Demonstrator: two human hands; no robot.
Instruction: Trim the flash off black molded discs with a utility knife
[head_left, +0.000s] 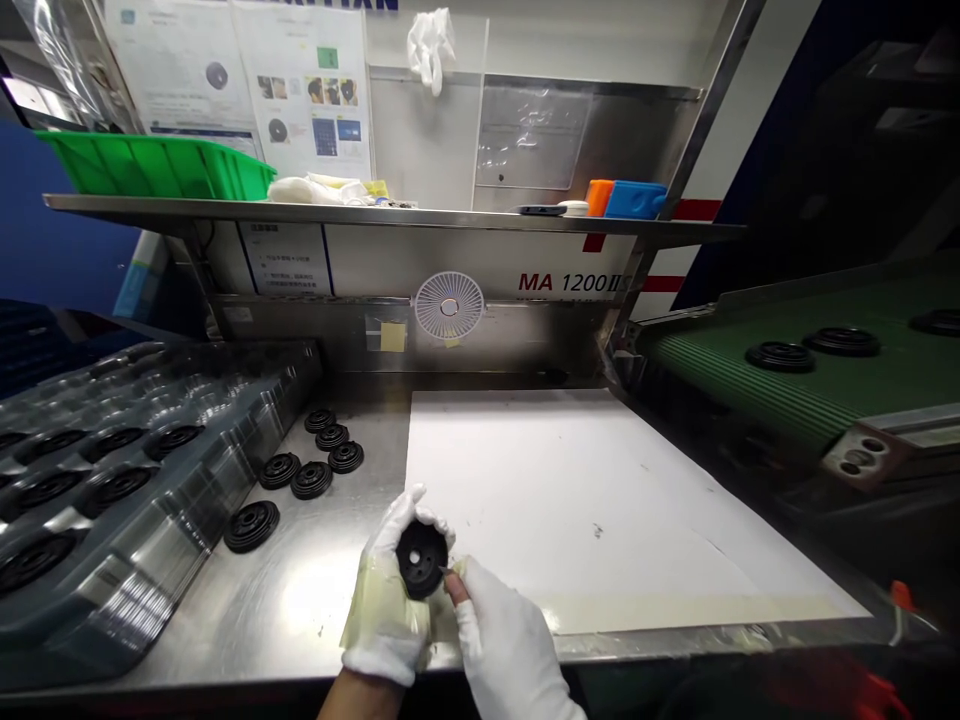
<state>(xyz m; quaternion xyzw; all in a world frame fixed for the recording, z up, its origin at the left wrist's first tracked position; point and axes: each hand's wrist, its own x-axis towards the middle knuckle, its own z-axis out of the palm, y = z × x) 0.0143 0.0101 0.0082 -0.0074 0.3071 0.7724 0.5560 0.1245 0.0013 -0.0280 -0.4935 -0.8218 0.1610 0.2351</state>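
My left hand (391, 580), in a white glove with a yellowish wrapping over it, is closed round a black round plastic part (421, 560). The part is tilted toward me and shows a hole in its middle. At its right edge is my right hand (506, 635), also gloved, with a bare thumb tip showing. The fingers of that hand are pinched together, and a thin pointed tip seems to stick out against the rim; what it belongs to is hidden. Several like black parts (311, 480) lie on the steel table to the left.
A clear plastic tray (202, 510) with black parts stands at the left. White paper (600, 500) covers the table's middle and right. A green conveyor belt (720, 370) carries more parts. Above runs a shelf (450, 215) with a green bin (165, 168); below it is a small fan (450, 306).
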